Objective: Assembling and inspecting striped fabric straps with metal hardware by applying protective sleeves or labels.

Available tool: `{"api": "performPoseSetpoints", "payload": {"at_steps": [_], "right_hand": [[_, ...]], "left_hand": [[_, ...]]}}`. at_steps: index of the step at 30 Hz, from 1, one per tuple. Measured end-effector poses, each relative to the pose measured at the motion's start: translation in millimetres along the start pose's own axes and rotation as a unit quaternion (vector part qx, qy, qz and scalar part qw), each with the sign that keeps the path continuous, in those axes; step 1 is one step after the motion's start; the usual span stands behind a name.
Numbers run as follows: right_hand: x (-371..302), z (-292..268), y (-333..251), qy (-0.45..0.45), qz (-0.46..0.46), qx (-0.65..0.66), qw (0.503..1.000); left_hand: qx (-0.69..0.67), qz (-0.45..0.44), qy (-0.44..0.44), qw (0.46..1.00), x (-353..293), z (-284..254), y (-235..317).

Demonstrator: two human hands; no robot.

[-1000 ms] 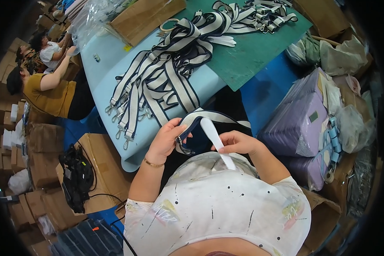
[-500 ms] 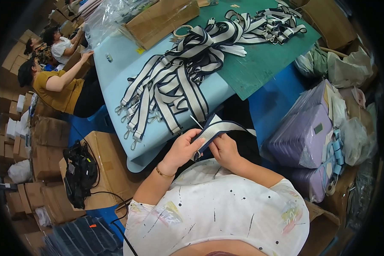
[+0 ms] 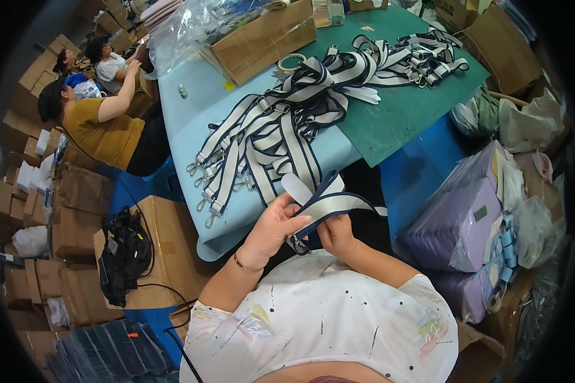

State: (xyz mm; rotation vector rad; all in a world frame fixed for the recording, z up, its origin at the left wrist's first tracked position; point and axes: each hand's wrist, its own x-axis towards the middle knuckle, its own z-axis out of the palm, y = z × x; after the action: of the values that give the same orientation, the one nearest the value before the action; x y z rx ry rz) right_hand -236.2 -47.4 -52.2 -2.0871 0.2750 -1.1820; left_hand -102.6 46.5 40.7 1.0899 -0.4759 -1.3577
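Note:
A white webbing strap with dark blue edges (image 3: 329,205) is held in front of my chest, looped over itself. My left hand (image 3: 276,230) pinches it, thumb on top, and a metal piece hangs below those fingers. A flat white oval piece (image 3: 296,189) sticks up beside the left fingers; whether it is joined to the strap I cannot tell. My right hand (image 3: 336,233) grips the strap from underneath, its fingertips partly hidden. Beyond my hands, a heap of similar straps (image 3: 287,137) with metal snap hooks (image 3: 209,220) lies across the table.
The table has a light blue cover (image 3: 179,115) and a green mat (image 3: 389,127). On it stand an open carton (image 3: 262,41) and a tape roll (image 3: 292,62). Purple wrapped goods (image 3: 450,210) stack at right. A black bag (image 3: 124,255) rests on a box at left. Co-workers sit far left.
The view has shifted, so the table sits lower and further right. The white oval piece now shows its broad face. Both hands still hold the strap.

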Motion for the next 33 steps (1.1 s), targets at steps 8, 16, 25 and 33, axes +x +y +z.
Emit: {"api": "performPoseSetpoints", "payload": {"at_steps": [8,16,25,33], "right_hand": [[21,5,-14,-0.024,0.318,0.399,0.86],[66,21,11,-0.05,0.343,0.434,0.832],[42,35,23,-0.023,0.085,0.112,0.99],[49,51,41,-0.077,-0.127,-0.024,0.989]], "left_hand": [[0.323,0.151,0.073,0.931,21,-35,27],[0.609,0.266,0.166,0.729,54,-73,22],[0.289,0.072,0.107,0.949,62,-104,26],[0.157,0.03,0.083,0.984,58,-118,37]]}}
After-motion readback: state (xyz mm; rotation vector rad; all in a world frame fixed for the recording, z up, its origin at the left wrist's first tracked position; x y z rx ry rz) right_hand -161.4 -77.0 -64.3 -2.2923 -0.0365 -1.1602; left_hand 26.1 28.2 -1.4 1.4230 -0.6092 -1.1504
